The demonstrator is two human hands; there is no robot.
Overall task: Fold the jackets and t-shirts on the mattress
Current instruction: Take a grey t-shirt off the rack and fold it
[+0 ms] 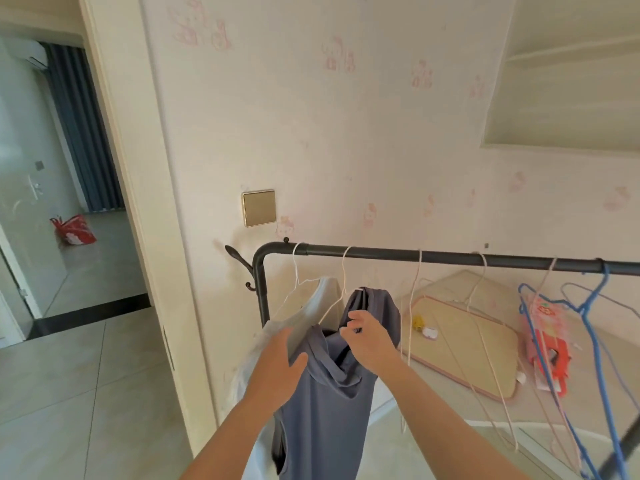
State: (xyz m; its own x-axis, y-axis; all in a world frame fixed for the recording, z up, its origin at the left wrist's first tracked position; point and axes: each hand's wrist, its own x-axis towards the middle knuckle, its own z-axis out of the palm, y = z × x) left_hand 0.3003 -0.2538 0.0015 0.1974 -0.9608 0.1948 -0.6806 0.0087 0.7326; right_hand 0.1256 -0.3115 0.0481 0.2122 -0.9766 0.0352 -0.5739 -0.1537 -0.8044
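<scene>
The grey top hangs on a thin white hanger at the left end of the rail, close against a white top on the next hanger to the left. One shoulder of the grey top sits bunched up at the hook and the neck sags below it.

The main risk, I think, is pulling down while cloth is caught on the wire. That could bend the hanger, stretch the neck, or unhook the hanger and drop it with the top. The white top is close enough to get dragged along and slide off its own hanger. The bare hangers to the right could also swing and tangle.

My right hand reaches up from the near right with the wrist raised, its fingers curled and pinching grey cloth at the neck just under the hanger. My left hand comes in from the near left with its fingers straight and spread. The palm lies against the white top and the thumb rests on the grey top's shoulder, gripping nothing.
</scene>
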